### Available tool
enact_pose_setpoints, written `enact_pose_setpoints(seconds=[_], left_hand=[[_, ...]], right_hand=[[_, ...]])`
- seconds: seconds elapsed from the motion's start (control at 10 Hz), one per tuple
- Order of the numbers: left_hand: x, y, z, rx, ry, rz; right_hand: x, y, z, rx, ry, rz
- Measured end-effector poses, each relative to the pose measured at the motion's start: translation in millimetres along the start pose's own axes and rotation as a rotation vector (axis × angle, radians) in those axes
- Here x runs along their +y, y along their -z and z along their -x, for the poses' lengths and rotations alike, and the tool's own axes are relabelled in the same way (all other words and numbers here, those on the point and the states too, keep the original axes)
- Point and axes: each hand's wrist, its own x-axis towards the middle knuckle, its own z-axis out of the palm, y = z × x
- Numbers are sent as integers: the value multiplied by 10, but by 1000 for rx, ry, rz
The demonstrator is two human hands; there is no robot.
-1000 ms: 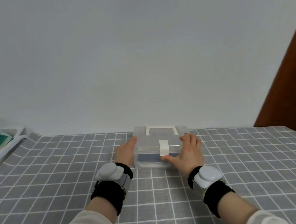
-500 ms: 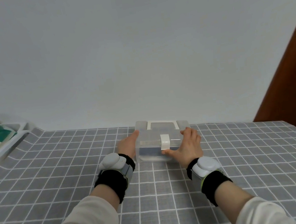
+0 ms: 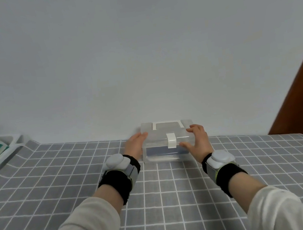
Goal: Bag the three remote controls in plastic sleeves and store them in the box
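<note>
The fingers of the right hand curled over the box's top right edge while its thumb pressed the front wall, and the left hand lay flat against the box's left end, so both hands clasped the box between them. The grid-patterned tablecloth spread beneath the box, which sat at the cloth's far edge, near the wall. A white tray holding something green lay well to the left of the box. The box was clear plastic, its lid down and a white latch at the front; something dark showed inside, too blurred to name. No remotes or sleeves lay loose outside the box. Judging by this, the storing step looked finished or nearly so, and the next move probably called for checking the latch and letting go.
</note>
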Motion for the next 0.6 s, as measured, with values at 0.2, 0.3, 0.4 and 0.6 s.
enact_pose_setpoints(seconds=[0.2, 0.3, 0.4, 0.6], left_hand=[[16, -45, -252, -54, -124, -99], [-33, -14, -306, -85, -182, -138], [-64, 7, -312, -102, -227, -212], [202, -34, -67, 16, -250, -597]], right_hand=[[162, -153, -287, 34, 16, -30], [246, -170, -339, 48, 20, -32], [247, -171, -332, 32, 49, 35], [-77, 123, -330, -153, 23, 299]])
